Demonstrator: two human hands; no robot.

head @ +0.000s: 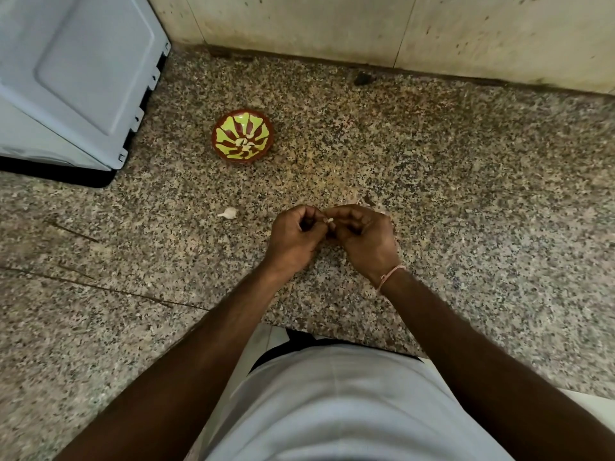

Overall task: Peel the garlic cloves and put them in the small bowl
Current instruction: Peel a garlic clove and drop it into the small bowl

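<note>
Counter: the speckled granite countertop is carrying everything, running back to a stained wall; a pale blue-grey appliance is standing at the far left corner.

Bowl: the small bowl, red-brown with a yellow-green pattern, is sitting far and to the left of the hands, well apart from them. A few pale pieces, probably peeled cloves, are lying in its bottom.

Left hand: the left hand is curling its fingers inward, and its thumb and forefinger are meeting the clove from the left.

Right hand: the right hand is curling likewise and closing on the same piece from the right; a thin thread band is circling its wrist.

Spare clove: an unpeeled garlic clove is lying on the counter just left of the left hand, its pointed tail aiming left, so its long axis is running left to right.

Held clove: the garlic clove being peeled is showing only as a small white sliver between the two sets of fingertips, above the counter; how much skin is remaining cannot be told.

Deciding relation: the bowl is lying forward and leftward from the pinch, so the left hand is nearer to it, and to the spare clove as well.

Judgement: peeling is looking like the step in hand, with the drop into the bowl not yet done.
</note>
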